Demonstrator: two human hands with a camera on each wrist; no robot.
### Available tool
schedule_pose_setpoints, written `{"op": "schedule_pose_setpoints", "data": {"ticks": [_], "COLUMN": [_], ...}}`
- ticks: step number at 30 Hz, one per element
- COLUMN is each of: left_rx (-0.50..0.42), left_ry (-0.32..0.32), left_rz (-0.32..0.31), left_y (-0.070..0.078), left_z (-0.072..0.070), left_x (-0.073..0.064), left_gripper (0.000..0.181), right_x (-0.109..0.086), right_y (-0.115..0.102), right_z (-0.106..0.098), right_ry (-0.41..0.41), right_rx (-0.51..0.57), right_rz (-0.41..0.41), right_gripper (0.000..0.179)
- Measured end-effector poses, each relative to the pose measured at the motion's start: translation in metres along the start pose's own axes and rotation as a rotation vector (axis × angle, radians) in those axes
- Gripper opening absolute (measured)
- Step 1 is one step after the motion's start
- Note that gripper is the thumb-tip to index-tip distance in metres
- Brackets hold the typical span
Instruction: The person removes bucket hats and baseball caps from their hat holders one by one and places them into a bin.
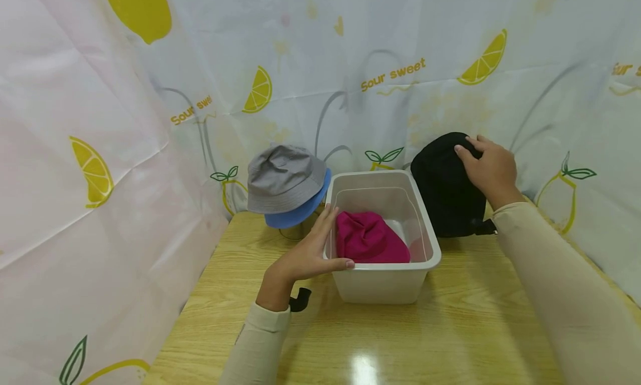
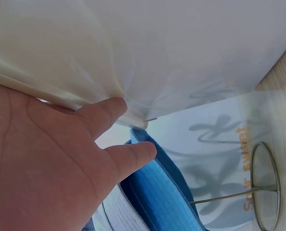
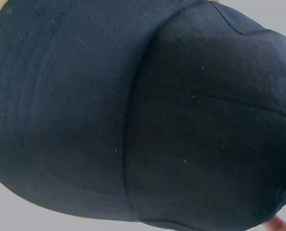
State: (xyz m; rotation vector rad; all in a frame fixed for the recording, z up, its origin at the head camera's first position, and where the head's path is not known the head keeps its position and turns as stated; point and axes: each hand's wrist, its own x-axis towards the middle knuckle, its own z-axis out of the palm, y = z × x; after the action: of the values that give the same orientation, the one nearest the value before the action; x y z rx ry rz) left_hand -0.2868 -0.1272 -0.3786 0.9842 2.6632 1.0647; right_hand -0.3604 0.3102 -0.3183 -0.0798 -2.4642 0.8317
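My right hand (image 1: 491,165) grips the crown of a black cap (image 1: 440,184) to the right of a pale plastic bin (image 1: 383,285). The right wrist view shows the cap's brim (image 3: 61,110) and crown (image 3: 210,130) up close, with a bit of fingertip at the lower right edge. My left hand (image 1: 310,251) rests on the bin's near left corner, thumb over the front rim and extended fingers along the left side. Those fingers (image 2: 133,156) lie near the bin's outer wall (image 2: 181,53) in the left wrist view. Inside the bin lies a magenta cap (image 1: 368,237).
Left of the bin, a grey bucket hat (image 1: 285,176) sits over a blue hat (image 1: 300,210) on a wire stand (image 2: 266,187). The wooden table (image 1: 370,340) meets a lemon-printed cloth (image 1: 300,34) behind and on the left.
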Motion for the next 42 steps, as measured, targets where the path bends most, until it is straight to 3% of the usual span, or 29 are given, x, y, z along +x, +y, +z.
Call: {"op": "schedule_pose_setpoints", "data": {"ticks": [5,21,42], "left_rx": [-0.003,-0.007,-0.012], "left_ry": [0.005,0.001,0.004], "left_rz": [0.007,0.016,0.009], "left_y": [-0.001,-0.001,-0.001], "left_z": [0.001,0.001,0.000], "left_x": [0.000,0.001,0.000], "left_gripper": [0.118,0.117,0.117], "right_x": [0.003,0.016,0.032], "right_y": [-0.004,-0.025,-0.069], "right_z": [-0.009,-0.033,-0.075], "right_ry": [-0.028,0.041,0.013], "right_rx": [-0.071,-0.189,-0.170], "right_rz": [-0.020,-0.078,-0.061], "right_gripper": [0.068,0.061,0.061]}}
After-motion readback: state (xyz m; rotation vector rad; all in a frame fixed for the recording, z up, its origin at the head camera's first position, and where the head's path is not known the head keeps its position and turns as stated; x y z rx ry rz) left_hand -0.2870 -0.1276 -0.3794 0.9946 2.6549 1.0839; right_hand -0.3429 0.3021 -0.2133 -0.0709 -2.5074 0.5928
